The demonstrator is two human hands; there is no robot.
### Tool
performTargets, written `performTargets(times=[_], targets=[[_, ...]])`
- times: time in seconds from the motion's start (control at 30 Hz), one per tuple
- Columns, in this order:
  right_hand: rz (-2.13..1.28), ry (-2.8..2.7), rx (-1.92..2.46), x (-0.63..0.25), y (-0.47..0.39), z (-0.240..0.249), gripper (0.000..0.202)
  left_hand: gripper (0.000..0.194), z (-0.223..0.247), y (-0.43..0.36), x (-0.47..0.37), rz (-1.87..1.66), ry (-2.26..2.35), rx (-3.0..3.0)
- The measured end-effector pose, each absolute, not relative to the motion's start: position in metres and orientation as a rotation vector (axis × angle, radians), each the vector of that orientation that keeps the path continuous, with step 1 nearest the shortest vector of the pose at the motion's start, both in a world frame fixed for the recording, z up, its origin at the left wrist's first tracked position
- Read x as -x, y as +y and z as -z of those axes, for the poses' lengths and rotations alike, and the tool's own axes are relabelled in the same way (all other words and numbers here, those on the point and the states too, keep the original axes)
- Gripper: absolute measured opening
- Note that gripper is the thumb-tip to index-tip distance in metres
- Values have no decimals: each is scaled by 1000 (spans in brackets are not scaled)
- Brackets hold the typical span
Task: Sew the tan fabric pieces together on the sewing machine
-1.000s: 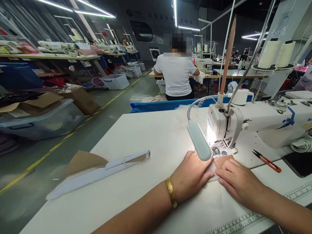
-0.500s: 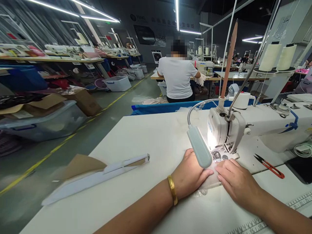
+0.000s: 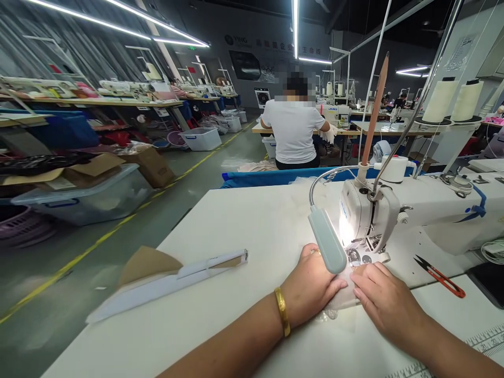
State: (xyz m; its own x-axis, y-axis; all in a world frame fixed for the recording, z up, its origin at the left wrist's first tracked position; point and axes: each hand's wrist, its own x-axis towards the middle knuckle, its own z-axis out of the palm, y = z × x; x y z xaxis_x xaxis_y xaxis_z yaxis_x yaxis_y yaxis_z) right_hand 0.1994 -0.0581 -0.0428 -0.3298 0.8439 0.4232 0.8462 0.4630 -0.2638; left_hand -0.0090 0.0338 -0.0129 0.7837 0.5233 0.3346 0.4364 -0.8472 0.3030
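Observation:
A thin pale piece of fabric (image 3: 342, 298) lies beneath the head of a white sewing machine (image 3: 354, 207). My left hand (image 3: 309, 286), with a gold bracelet at the wrist, holds the fabric's left side; its thumb presses on it, while some fingertips are hidden behind the grey-green lamp (image 3: 327, 240). On the other side, the bent fingers of my right hand (image 3: 384, 291) grip the fabric close to the needle area. Clear rounded bits (image 3: 329, 315) show at the fabric's lower edge; I cannot make out what they are.
Red-handled thread snips (image 3: 441, 277) and a black phone-like object (image 3: 487, 281) lie right of my hands. Folded white-and-brown card (image 3: 165, 283) rests on the left of the table. Thread cones (image 3: 440, 102) stand behind the machine. A person in a white shirt (image 3: 293, 128) sits ahead.
The view has turned slightly, so the whole scene sits a little farther right and mostly lower. Both hands keep nearly the same place on the fabric beside the machine.

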Motion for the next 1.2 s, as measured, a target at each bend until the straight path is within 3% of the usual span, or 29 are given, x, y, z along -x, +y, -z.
performTargets(times=[0.67, 0.87, 1.2], targets=[[76, -2217, 1409, -200, -55, 41, 23, 2, 16, 33, 9, -617, 764, -2812], [60, -2217, 1423, -201, -54, 41, 25, 14, 13, 28, 14, -637, 535, -2843], [60, -2222, 1463, -202, -53, 40, 23, 8, 15, 32, 14, -624, 595, -2814]])
